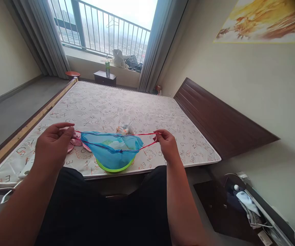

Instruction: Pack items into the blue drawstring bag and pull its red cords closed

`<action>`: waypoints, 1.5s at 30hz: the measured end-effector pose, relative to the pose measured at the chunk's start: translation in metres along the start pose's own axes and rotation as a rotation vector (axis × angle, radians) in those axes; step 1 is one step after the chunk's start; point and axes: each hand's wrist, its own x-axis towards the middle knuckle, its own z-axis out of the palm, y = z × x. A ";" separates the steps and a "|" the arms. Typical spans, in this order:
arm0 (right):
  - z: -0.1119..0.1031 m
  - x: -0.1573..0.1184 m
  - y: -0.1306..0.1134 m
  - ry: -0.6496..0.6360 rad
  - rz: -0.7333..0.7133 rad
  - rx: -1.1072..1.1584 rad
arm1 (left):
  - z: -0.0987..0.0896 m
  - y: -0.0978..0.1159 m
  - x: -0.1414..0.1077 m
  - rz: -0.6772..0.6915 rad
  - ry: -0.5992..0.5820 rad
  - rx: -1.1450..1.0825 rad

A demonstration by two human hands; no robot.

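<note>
A translucent blue drawstring garbage bag (111, 143) is stretched between my hands by its red drawstrings, its mouth spread wide. My left hand (56, 140) pinches the loop of string at the bag's left end. At the other end, my right hand (164, 140) pinches the opposite loop between thumb and fingertips. Under and behind the bag sits a green basin (115, 169) near the mattress edge, mostly covered; something whitish shows through the blue film. A pink item (77, 140), partly hidden, lies beside my left hand. Just beyond the bag is a clear plastic bag (126, 128) with orange print.
The letter-patterned mattress (147, 106) spreads before me, with a dark headboard (221, 116) on the right. A nightstand (105, 77) holding a green glass stands by the window. At lower right, clothes (248, 205) lie on a dark cabinet (211, 201).
</note>
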 end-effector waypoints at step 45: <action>0.090 -0.044 -0.061 -0.444 -0.038 -0.201 | 0.069 0.061 -0.072 -0.136 -0.688 -0.607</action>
